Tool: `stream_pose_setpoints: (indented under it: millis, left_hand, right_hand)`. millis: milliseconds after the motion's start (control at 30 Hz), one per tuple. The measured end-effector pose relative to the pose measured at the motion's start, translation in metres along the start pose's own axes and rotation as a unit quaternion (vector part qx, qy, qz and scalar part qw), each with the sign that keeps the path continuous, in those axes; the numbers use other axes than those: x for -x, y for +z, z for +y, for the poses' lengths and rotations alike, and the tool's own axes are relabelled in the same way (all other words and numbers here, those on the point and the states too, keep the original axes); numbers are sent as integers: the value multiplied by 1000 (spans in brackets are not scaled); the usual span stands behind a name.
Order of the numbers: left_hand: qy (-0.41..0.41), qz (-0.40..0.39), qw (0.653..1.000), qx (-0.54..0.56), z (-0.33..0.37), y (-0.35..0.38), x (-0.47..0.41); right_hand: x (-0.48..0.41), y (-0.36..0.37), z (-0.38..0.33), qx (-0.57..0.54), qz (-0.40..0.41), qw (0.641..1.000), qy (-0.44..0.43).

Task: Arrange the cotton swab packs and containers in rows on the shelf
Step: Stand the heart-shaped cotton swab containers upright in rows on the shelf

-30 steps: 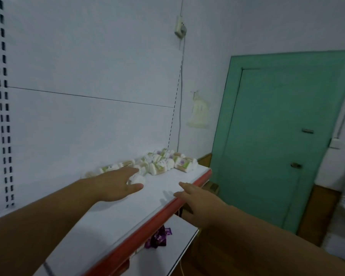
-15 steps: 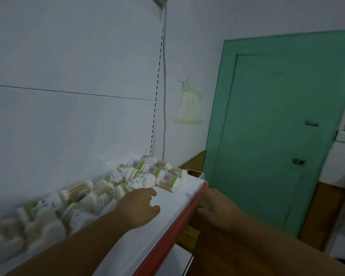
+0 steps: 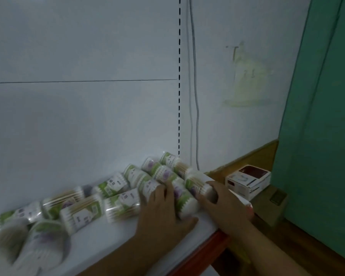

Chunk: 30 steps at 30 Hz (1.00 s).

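Both hands now on cotton swab packs [image 3: 161, 174] at right end of shelf [image 3: 100, 242]. Half second ago, right hand [image 3: 223, 204] hung below shelf edge. I judge straightening begins.

Left hand [image 3: 161, 214]: fingers flat on packs.

Right hand against end pack [image 3: 196, 187]; grip or push, cannot tell.

Packs lie flat, long axes slanting from back panel [image 3: 88, 126] toward front-right.

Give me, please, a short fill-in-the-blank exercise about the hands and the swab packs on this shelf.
1. The shelf has a front edge coloured ____.
2. The left hand and the right hand both touch cotton swab packs at the shelf's ____ end.
3. The door is painted ____.
Missing words: red; right; green.
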<state>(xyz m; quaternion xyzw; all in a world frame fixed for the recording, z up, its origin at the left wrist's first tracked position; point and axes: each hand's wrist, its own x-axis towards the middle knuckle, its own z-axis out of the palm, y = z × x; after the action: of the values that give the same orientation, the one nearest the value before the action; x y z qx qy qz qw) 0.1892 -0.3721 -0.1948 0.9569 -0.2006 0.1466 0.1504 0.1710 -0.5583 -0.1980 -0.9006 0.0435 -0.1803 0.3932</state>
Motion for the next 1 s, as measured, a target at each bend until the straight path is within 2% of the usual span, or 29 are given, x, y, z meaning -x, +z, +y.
stream_pose_setpoints:
  millis: [200, 400, 567, 700, 833, 1000]
  left_hand:
    - [14, 40, 998, 52, -3, -1, 6]
    - [12, 58, 973, 221, -3, -4, 5]
    - [-45, 16, 937, 345, -6, -6, 3]
    - [-66, 21, 890, 451, -3, -10, 5]
    - [-81, -36, 838, 538, -11, -12, 3]
    - [-79, -85, 806, 580, -10, -14, 4]
  right_hand:
    - [0, 1, 4, -4, 6, 999, -37]
    - [1, 3, 7, -13, 6, 998, -53]
    - [1, 7, 10, -3, 13, 999, -52]
    - [2, 6, 8, -5, 16, 999, -49]
    - [5, 3, 3, 1, 11, 999, -38]
    - [8, -1, 0, -24, 16, 999, -43]
